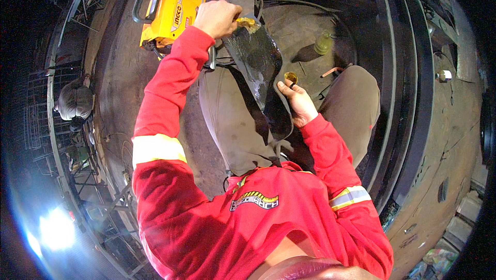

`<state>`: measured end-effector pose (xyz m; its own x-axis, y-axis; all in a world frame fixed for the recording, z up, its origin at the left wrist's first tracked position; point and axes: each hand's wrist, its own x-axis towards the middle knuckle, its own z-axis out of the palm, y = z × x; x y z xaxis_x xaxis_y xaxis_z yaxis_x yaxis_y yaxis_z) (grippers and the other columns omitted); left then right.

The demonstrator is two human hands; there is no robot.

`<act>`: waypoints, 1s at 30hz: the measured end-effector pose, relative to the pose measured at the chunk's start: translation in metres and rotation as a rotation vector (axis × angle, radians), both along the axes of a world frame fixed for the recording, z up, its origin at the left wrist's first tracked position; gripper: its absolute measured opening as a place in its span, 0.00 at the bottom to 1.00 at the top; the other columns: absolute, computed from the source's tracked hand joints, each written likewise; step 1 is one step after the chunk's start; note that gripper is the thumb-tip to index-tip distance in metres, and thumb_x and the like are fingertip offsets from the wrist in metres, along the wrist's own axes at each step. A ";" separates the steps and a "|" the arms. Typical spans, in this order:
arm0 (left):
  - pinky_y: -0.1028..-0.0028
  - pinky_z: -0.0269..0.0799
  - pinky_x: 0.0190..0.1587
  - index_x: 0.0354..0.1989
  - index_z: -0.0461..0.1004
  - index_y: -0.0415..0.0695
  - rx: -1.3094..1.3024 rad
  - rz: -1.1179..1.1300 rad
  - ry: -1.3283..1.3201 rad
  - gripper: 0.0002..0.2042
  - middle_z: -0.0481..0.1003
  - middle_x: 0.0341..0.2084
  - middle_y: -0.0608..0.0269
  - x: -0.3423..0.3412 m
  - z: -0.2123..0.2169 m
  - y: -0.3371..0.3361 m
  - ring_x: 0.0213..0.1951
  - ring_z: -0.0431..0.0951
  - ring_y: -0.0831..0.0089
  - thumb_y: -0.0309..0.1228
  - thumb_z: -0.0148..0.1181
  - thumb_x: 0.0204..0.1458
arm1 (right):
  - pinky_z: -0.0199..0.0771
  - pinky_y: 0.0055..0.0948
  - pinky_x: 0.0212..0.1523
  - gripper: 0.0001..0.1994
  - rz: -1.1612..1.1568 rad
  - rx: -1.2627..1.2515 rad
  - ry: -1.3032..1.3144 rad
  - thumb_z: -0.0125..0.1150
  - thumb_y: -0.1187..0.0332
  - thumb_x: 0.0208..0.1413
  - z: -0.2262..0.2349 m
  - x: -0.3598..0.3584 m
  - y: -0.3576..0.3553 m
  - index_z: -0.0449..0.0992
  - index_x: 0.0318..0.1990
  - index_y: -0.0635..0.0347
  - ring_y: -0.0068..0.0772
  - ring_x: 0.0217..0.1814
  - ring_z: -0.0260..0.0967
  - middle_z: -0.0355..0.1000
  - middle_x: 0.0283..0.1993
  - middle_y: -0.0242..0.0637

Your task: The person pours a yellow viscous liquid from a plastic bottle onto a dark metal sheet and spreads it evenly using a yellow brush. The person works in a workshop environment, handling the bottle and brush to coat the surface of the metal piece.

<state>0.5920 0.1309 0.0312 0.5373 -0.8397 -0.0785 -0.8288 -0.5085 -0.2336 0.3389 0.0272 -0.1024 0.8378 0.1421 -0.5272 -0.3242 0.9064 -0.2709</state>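
A dark, shiny, wet-looking sheet (253,55) hangs lengthwise over and between my knees, its surface smeared. At its far end my left hand (218,17) is closed, knuckles up. A yellowish wad (248,24) lies against those fingers on the sheet; how they grip it is hidden. My right hand (298,99) pinches the sheet's right edge, thumb on top. A small round yellow-brown thing (291,77), like a little cup or cap, shows at its fingertips. Just left of my left hand stands a yellow welding machine (173,11) with a black handle.
A greenish bottle (324,42) stands on the floor ahead right, with a copper-coloured bent rod (331,71) nearer my knee. Black cables (310,2) curve behind. Long steel beams (411,89) run along the right. Another person (76,99) crouches far left, beyond a metal rail.
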 end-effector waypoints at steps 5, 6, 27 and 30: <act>0.57 0.75 0.35 0.33 0.78 0.49 0.062 0.077 -0.005 0.10 0.79 0.27 0.52 0.024 -0.006 -0.010 0.33 0.80 0.54 0.36 0.61 0.42 | 0.75 0.34 0.46 0.29 0.001 -0.038 -0.001 0.52 0.68 0.63 -0.003 0.000 0.001 0.49 0.66 0.66 0.32 0.45 0.72 0.71 0.49 0.41; 0.58 0.75 0.37 0.40 0.78 0.51 0.089 0.094 -0.030 0.15 0.79 0.30 0.53 0.028 -0.005 -0.009 0.35 0.80 0.54 0.38 0.63 0.42 | 0.75 0.34 0.46 0.29 0.006 -0.051 -0.003 0.52 0.68 0.63 -0.004 0.001 0.001 0.48 0.66 0.66 0.31 0.45 0.72 0.71 0.49 0.41; 0.57 0.75 0.36 0.33 0.79 0.50 0.027 0.152 -0.097 0.09 0.79 0.27 0.51 0.019 -0.006 -0.008 0.33 0.80 0.54 0.34 0.60 0.42 | 0.75 0.32 0.45 0.20 -0.002 -0.070 0.033 0.52 0.69 0.63 -0.004 0.001 0.003 0.60 0.60 0.65 0.30 0.44 0.73 0.72 0.48 0.38; 0.57 0.75 0.35 0.35 0.79 0.50 0.043 0.156 -0.165 0.10 0.79 0.27 0.52 0.022 0.003 -0.005 0.33 0.80 0.54 0.34 0.59 0.43 | 0.75 0.31 0.45 0.19 -0.011 -0.051 0.000 0.52 0.69 0.62 0.000 0.000 0.002 0.61 0.59 0.65 0.30 0.44 0.73 0.72 0.47 0.37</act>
<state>0.6143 0.1261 0.0341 0.6691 -0.7431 -0.0124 -0.6894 -0.6143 -0.3837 0.3387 0.0294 -0.1022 0.8393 0.1054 -0.5334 -0.3138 0.8950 -0.3169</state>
